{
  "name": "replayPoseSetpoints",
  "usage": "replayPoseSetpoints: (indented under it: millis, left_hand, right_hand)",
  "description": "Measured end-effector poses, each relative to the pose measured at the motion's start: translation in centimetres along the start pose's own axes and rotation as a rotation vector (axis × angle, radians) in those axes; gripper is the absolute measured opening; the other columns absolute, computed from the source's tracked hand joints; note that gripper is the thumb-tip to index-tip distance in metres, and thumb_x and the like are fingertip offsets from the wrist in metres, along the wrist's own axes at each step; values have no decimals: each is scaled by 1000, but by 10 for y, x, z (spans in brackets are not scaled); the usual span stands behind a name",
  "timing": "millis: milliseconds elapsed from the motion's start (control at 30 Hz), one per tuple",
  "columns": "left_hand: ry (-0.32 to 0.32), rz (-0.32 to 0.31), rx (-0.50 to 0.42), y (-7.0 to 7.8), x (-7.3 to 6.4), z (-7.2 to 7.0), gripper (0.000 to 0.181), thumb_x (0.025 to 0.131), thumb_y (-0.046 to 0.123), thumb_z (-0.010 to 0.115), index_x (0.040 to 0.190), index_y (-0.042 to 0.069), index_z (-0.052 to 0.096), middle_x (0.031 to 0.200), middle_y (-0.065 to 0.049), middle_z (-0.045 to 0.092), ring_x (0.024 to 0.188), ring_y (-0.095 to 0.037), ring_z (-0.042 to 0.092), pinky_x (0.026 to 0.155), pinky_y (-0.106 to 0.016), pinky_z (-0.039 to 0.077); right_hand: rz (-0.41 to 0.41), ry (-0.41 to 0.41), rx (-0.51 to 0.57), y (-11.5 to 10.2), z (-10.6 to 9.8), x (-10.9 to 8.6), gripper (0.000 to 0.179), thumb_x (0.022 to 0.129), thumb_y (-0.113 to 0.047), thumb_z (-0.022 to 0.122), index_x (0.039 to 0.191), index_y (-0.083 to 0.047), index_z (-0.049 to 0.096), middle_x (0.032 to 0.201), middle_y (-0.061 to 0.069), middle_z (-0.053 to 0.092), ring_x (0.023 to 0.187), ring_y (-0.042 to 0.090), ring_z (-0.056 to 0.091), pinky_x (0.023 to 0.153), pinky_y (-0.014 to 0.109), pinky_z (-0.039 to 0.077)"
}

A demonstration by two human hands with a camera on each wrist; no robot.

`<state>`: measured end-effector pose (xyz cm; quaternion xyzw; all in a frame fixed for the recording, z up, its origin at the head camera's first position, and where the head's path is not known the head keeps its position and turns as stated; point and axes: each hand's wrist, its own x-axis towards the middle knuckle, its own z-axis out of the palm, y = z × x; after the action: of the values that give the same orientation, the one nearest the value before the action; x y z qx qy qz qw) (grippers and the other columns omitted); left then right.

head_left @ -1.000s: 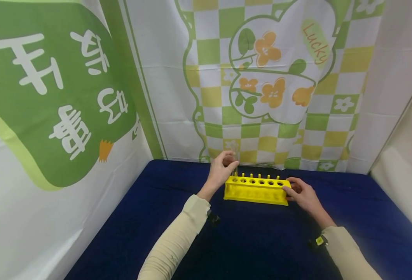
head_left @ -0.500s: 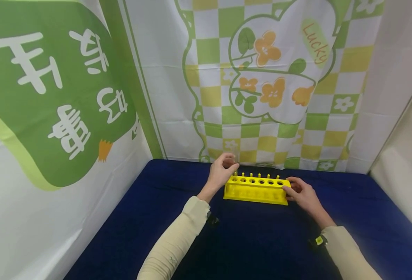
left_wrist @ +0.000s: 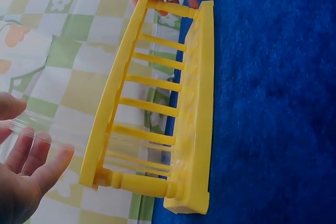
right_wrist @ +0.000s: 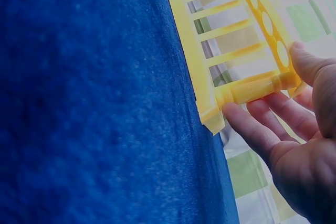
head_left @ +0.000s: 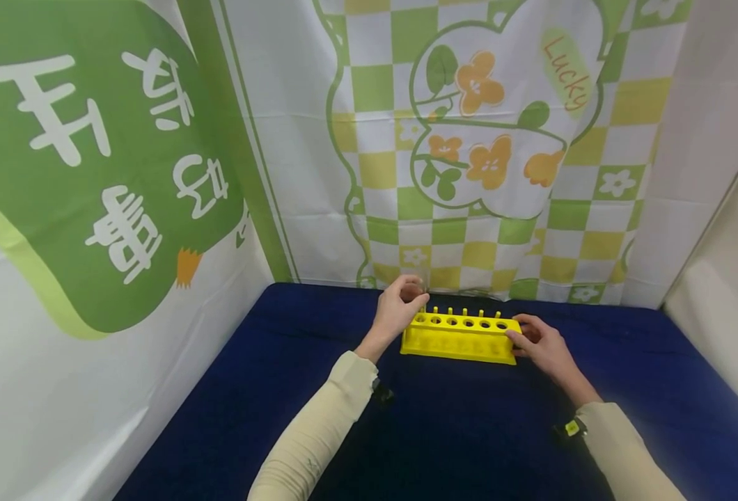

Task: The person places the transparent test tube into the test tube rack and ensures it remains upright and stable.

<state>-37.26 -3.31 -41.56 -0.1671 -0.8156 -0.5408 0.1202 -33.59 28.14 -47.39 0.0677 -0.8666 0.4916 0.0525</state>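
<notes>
A yellow test tube rack [head_left: 459, 344] stands on the dark blue cloth in the head view, with a row of round holes on top and short pegs behind. At its left end my left hand [head_left: 399, 307] holds a clear test tube [left_wrist: 139, 149] between thumb and fingers. In the left wrist view, the tube's lower part passes through the top plate into the rack, beside the end post. My right hand [head_left: 543, 346] grips the rack's right end. In the right wrist view, its thumb lies at the top plate [right_wrist: 268, 22] and its fingers touch the end post.
Blue cloth [head_left: 469, 431] covers the table around the rack. Close behind rises a checked green, yellow and white curtain [head_left: 375, 174]. A white and green printed sheet [head_left: 156, 376] hangs on the left, and a pale sheet [head_left: 720, 278] on the right.
The test tube has sunk a little, its top now lower above my left hand. My left hand has hardly moved, and my right hand keeps its grip on the rack.
</notes>
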Motion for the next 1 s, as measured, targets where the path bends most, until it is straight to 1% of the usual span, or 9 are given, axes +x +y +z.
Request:
replayPoseSetpoints:
  millis: [200,533,800,1000]
  left_hand:
    - [3,-8,3,-2,0,2,34,93,29,68,125,19,61,108,-2,68,99,-19,65,82,-37,55]
    - [13,-15,1,-5,-2,3,32,93,30,68,123,20,62,106,-1,68,96,-17,65,78,-32,55]
    - [16,-7,-1,-6,-2,4,35,93,28,68,125,15,61,107,-4,67,97,-20,65,80,-37,55]
    - [13,-17,5,-6,-2,2,31,94,29,67,123,19,61,108,-3,67,98,-19,64,81,-35,55]
  right_hand:
    - [1,4,9,1,0,1,64,95,-40,63,142,-3,44,118,26,62,102,35,67,76,38,60]
    - [-5,8,7,2,0,2,64,94,-42,63,141,-4,44,118,26,62,101,34,67,75,38,60]
    - [-1,5,3,5,0,4,67,93,-47,63,141,-5,45,118,25,63,100,32,67,75,38,60]
    - [-10,-4,7,5,0,5,63,94,-44,63,140,-5,45,115,24,63,98,31,68,74,37,61]
